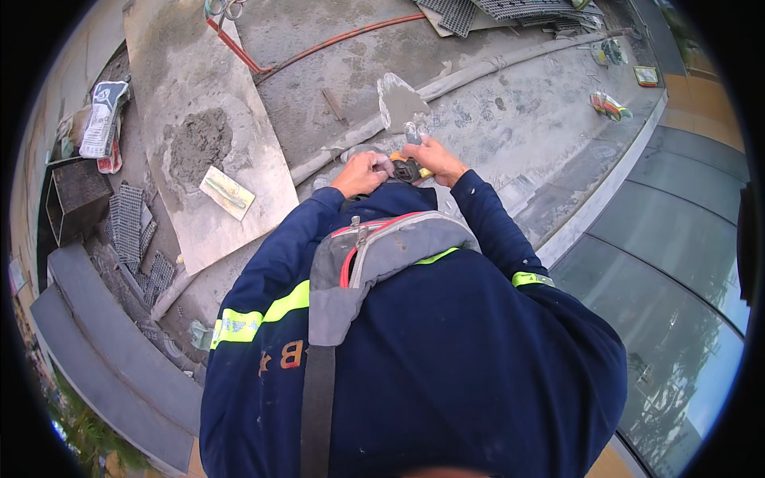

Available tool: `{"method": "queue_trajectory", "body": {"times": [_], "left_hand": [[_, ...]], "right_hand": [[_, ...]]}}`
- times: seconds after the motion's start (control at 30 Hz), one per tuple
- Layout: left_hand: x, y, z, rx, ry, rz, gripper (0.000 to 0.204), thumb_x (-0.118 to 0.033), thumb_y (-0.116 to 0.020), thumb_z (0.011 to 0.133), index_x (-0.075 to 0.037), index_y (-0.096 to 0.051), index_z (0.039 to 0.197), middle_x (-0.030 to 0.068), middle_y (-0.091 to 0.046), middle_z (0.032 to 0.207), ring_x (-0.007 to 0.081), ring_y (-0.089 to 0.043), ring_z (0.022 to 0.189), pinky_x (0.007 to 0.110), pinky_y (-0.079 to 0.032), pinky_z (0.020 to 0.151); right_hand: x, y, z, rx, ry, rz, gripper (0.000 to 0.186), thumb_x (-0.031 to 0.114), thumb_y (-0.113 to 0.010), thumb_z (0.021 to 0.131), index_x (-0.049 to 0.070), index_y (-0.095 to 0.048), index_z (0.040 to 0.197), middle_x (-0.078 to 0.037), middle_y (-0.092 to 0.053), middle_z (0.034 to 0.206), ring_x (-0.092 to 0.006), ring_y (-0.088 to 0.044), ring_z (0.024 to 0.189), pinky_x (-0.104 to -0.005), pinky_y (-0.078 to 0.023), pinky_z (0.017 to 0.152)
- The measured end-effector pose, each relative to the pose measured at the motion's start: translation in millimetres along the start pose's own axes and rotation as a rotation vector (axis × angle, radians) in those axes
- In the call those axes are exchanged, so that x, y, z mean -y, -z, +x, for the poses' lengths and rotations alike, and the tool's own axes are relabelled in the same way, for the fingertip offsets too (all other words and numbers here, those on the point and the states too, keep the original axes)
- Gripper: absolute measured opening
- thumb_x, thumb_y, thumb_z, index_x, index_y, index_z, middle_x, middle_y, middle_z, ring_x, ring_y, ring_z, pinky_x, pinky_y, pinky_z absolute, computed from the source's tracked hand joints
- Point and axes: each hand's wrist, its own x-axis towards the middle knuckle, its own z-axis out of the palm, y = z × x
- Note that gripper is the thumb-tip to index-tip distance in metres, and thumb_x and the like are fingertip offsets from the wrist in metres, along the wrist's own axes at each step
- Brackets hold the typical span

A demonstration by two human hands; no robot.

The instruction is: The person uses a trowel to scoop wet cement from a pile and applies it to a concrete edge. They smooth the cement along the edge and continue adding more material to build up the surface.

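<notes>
both hands (pixel 398 166) in a closed grip round a mortar-caked trowel (pixel 398 102), blade up & away frm grip; best kept level w/ steady wrists.

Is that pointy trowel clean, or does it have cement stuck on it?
Dirty. The trowel blade is coated in grey mortar, held by the right hand with the left hand beside the handle.

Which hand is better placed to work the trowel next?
Right. The right hand already grips the trowel by its handle, blade up and forward. The left hand sits beside the handle, fingers curled near its butt; whether it shares the grip is unclear.
</notes>
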Motion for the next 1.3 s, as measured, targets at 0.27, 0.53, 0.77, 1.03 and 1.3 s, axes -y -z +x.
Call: {"method": "queue_trajectory", "body": {"times": [0.27,0.53,0.77,1.03,1.3], "left_hand": [[-1.6,-0.4,-16.2,-0.264,-0.314,0.335,0.018,-0.007,-0.070,0.076,-0.011,-0.078,0.092,0.0126,-0.072,0.083,0.0303,-0.071,0.076,0.038,-0.056,0.071],[-24.3,3.8,-16.9,-0.376,-0.091,0.211,0.017,-0.008,-0.073,0.074,-0.004,-0.063,0.087,0.0168,-0.069,0.077,0.0341,-0.070,0.072,0.041,-0.054,0.067],[-12.0,33.7,-30.3,-0.336,0.014,-0.229,0.017,-0.003,-0.071,0.085,-0.003,-0.056,0.092,0.0065,-0.067,0.075,0.0147,-0.068,0.068,0.030,-0.054,0.063],[40.9,117.4,-59.7,-0.744,0.117,-0.434,0.015,-0.007,-0.069,0.087,-0.001,-0.062,0.099,0.0076,-0.071,0.080,0.0150,-0.071,0.068,0.030,-0.055,0.064],[144.7,190.6,-104.8,-1.052,0.416,-0.567,0.022,-0.010,-0.066,0.087,-0.001,-0.064,0.106,0.0097,-0.072,0.089,0.0174,-0.071,0.069,0.031,-0.057,0.065]], "right_hand": [[10.2,-20.9,5.7,-0.015,0.093,-0.303,0.037,0.026,-0.070,0.084,-0.010,-0.063,0.092,-0.013,-0.065,0.080,-0.0179,-0.061,0.064,-0.0373,-0.052,0.050],[-10.9,-54.1,34.5,-0.271,0.238,-0.322,0.044,0.028,-0.069,0.085,-0.013,-0.060,0.099,-0.018,-0.068,0.085,-0.0220,-0.065,0.074,-0.0402,-0.051,0.063],[-16.9,-42.5,53.2,-0.182,0.304,-0.550,0.058,0.037,-0.068,0.086,-0.011,-0.058,0.117,-0.029,-0.067,0.103,-0.0360,-0.067,0.101,-0.0452,-0.051,0.086],[74.7,-55.9,83.3,-0.202,0.358,-0.368,0.031,0.022,-0.072,0.086,-0.001,-0.058,0.100,-0.007,-0.062,0.076,-0.0147,-0.059,0.069,-0.0337,-0.048,0.062],[201.1,-168.3,212.9,0.119,0.350,-0.510,0.030,0.036,-0.059,0.104,0.008,-0.050,0.099,-0.001,-0.055,0.074,-0.0072,-0.047,0.051,-0.0249,-0.034,0.042]]}}
